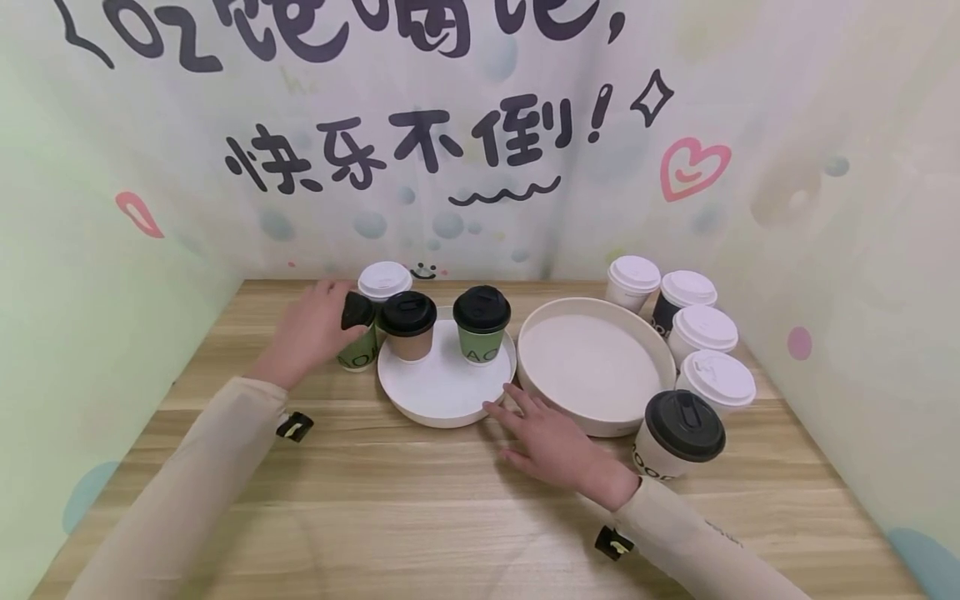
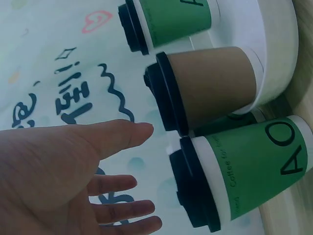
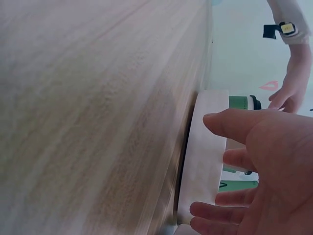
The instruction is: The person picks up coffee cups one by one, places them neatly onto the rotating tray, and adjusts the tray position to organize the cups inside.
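My left hand point(image 1: 318, 325) is spread with straight fingers right beside the black lid of a green cup point(image 1: 358, 343) that stands on the table just left of the small white tray point(image 1: 442, 400). The left wrist view shows that hand point(image 2: 98, 166) holding nothing, a small gap from the green cup point(image 2: 259, 169). On the tray stand a brown cup point(image 1: 408, 327) and a second green cup point(image 1: 482, 325), both black-lidded. My right hand point(image 1: 536, 425) lies flat on the table, fingertips at the tray's near rim point(image 3: 208, 156).
A larger empty white tray point(image 1: 660, 367) sits to the right. Several white-lidded cups point(image 1: 702, 332) line its far right side, with a black-lidded white cup point(image 1: 678, 435) in front. Another white-lidded cup point(image 1: 384, 281) stands behind the small tray. Walls close in on three sides.
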Demonstrator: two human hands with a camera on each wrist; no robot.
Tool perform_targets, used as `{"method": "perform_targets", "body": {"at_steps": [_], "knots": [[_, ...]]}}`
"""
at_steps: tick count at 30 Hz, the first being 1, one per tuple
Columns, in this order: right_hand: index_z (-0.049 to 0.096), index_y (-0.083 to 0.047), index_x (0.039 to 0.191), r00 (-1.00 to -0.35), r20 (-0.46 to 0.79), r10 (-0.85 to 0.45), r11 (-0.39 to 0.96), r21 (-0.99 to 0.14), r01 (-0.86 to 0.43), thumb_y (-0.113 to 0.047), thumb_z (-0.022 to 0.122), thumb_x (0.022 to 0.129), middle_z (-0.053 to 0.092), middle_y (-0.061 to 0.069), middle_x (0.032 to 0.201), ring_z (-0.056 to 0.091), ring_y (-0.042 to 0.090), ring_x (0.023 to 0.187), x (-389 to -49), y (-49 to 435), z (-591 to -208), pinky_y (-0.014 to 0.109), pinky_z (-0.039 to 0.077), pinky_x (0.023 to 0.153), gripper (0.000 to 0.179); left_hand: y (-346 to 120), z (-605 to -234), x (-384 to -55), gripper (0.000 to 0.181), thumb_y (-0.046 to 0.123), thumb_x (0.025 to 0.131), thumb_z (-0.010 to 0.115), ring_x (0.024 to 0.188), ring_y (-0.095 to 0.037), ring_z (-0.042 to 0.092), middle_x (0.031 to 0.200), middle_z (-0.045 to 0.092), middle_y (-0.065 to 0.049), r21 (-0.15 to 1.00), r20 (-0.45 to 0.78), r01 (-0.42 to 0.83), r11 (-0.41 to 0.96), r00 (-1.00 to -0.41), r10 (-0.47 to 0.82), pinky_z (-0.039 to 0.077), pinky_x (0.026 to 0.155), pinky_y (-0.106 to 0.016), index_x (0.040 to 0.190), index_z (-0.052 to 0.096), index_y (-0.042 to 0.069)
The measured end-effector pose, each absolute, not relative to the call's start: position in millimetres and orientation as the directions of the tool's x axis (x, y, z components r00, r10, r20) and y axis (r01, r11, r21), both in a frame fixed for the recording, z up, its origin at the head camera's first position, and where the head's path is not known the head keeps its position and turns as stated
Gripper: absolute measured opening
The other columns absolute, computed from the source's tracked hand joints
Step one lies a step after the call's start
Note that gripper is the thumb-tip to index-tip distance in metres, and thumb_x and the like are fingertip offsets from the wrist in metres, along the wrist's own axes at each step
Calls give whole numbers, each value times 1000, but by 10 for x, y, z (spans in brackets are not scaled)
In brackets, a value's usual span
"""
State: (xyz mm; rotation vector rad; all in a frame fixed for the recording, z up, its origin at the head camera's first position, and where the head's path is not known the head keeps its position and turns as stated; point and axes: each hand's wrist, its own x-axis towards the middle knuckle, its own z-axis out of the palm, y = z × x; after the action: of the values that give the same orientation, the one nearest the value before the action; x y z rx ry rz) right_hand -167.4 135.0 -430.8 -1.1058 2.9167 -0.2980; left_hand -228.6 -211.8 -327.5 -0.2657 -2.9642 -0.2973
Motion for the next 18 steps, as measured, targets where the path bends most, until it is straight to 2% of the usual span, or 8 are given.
{"method": "perform_targets", "body": {"at_steps": [4, 18], "knots": [[41, -21, 151, -746, 70, -662, 728, -175, -663, -38, 68, 91, 34, 25, 156, 49, 46, 133, -1670, 1349, -4314, 56, 48, 103, 68, -2158, -3322, -2376, 72, 29, 89, 70, 126, -51, 47, 141, 45, -33, 188, 137, 169, 968, -980, 144, 43, 103, -63, 143, 40, -6], [40, -21, 152, -745, 72, -663, 727, -173, -664, -38, 68, 91, 33, 25, 157, 51, 45, 131, -1662, 1363, -4316, 55, 49, 102, 69, -2239, -3456, -2495, 79, 30, 84, 73, 126, -52, 49, 137, 49, -35, 231, 95, 139, 963, -988, 120, 44, 100, -65, 145, 37, -6]]}}
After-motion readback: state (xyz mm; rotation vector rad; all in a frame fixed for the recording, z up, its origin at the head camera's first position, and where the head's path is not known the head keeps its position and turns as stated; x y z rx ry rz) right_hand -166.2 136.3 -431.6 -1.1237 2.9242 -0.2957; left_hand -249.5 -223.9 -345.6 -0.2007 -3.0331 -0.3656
